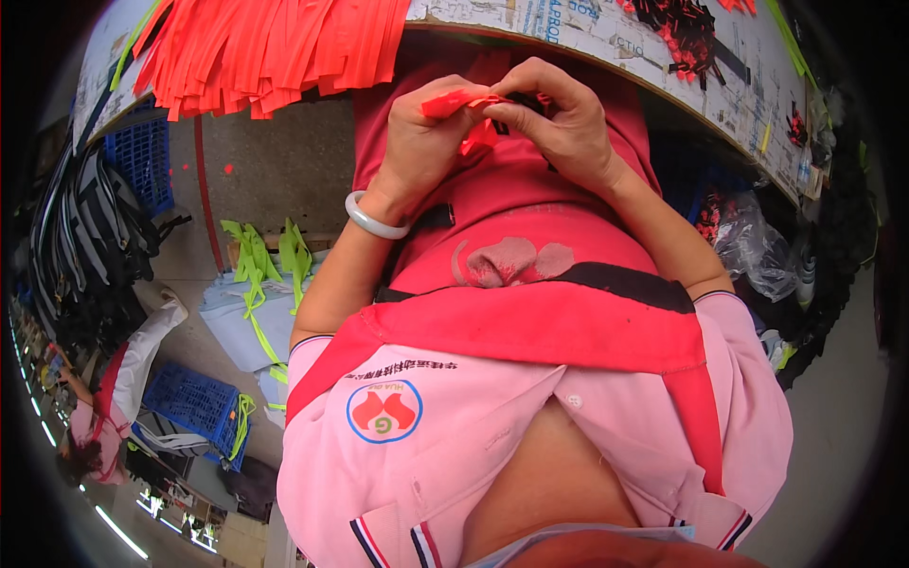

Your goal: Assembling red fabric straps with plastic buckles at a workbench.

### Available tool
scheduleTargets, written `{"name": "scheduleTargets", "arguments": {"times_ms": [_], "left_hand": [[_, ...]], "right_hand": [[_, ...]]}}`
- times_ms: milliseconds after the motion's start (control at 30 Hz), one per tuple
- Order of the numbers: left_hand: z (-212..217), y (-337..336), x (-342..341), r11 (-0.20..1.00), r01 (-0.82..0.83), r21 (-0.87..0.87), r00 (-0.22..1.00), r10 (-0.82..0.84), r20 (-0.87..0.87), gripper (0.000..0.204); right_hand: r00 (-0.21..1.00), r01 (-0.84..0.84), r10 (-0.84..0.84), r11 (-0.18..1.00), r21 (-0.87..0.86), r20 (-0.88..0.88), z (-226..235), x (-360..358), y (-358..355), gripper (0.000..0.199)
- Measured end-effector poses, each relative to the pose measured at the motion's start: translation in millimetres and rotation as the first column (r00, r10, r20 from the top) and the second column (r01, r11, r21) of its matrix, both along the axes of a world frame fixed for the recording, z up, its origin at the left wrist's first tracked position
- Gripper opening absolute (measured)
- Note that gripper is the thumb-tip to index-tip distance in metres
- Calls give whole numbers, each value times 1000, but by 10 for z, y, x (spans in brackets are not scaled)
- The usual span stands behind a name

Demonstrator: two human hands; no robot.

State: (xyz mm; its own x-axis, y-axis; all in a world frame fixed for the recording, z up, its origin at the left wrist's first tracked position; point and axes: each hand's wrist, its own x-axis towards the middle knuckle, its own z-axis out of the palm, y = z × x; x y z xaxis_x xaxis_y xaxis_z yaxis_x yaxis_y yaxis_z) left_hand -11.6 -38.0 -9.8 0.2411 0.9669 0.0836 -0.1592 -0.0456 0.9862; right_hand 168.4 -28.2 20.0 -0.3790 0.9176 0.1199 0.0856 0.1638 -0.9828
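Observation:
My left hand and my right hand meet in front of my red apron, just below the table edge. Both pinch one bright orange-red strap, which is folded between the fingertips; a short end hangs down under them. A pale bangle sits on my left wrist. On the table above lies a big pile of the same orange-red straps.
The worktable is covered in printed paper, with a heap of black and red pieces at its right. Neon green straps lie on the floor at left, beside blue crates and hanging black-and-grey straps. Another person works at far left.

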Motion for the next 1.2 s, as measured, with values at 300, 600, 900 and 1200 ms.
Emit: {"name": "scheduleTargets", "arguments": {"times_ms": [300, 600, 900, 1200], "left_hand": [[-25, 44, -12, 998, 34, 60, 997, -29, -74, 12], [-17, 243, 215, 886, 131, -444, 976, -36, 217, 16], [-625, 605, 655, 610, 426, -668, 795, 101, 599, 17], [-842, 638, 804, 517, 518, -682, 679, 236, 695, 15]], "right_hand": [[992, -33, 35, 999, -14, 118, 44, 38, 51, 15], [985, 160, -135, 949, -273, 108, -119, 238, 99, 17], [900, 332, -235, 915, -229, 367, -296, 422, 460, 17], [890, 404, -340, 897, -177, 305, -392, 323, 473, 14]]}}
